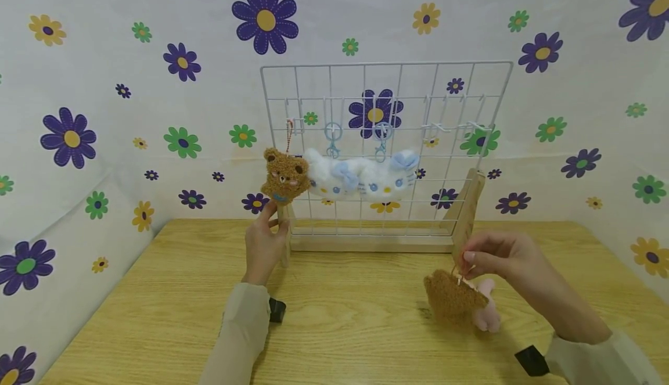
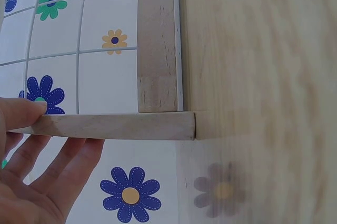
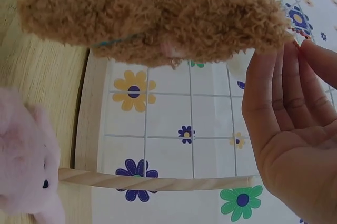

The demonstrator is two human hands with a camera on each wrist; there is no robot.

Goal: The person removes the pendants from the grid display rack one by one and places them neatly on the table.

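Observation:
My left hand (image 1: 263,245) grips the left wooden upright (image 2: 113,126) of a white wire grid rack, thumb on one side and fingers on the other. Just above those fingertips a brown bear plush (image 1: 286,179) hangs from a rack hook by a red bead chain (image 1: 290,135). On the right, my right hand (image 1: 504,257) pinches the reddish bead chain (image 3: 301,33) of a second brown plush (image 1: 452,298), which dangles low over the table with its face turned from the head view. Partly behind it is a pink plush (image 1: 488,309).
Two white cat plushes (image 1: 387,179) with blue bows hang side by side mid-rack from blue rings. Hooks (image 1: 473,125) project at the rack's upper right. The rack's wooden base (image 1: 366,244) stands at the back of the wood-grain table (image 1: 345,338), before a flowered cloth (image 1: 209,94).

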